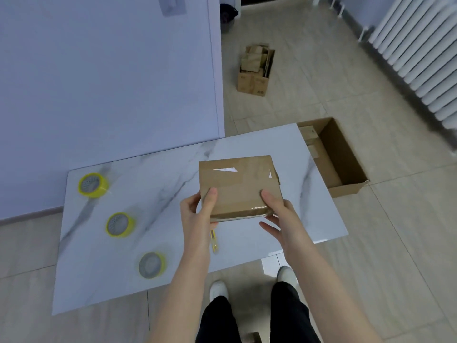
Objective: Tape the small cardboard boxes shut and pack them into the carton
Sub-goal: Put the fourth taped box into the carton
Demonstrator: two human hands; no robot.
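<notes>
Left hand (197, 214) & right hand (277, 214) grip taped small box (239, 186) over bench (321, 214); carton (346, 159) at 2 o'clock part-filled, more boxes likely left.

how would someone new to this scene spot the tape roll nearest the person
Start at the white marble table in front of the person. Three yellow tape rolls lie in a diagonal line on its left half; take the nearest roll, by the front edge, left of the left hand. Its yellow looks paler than that of the far roll and the middle roll.
</notes>
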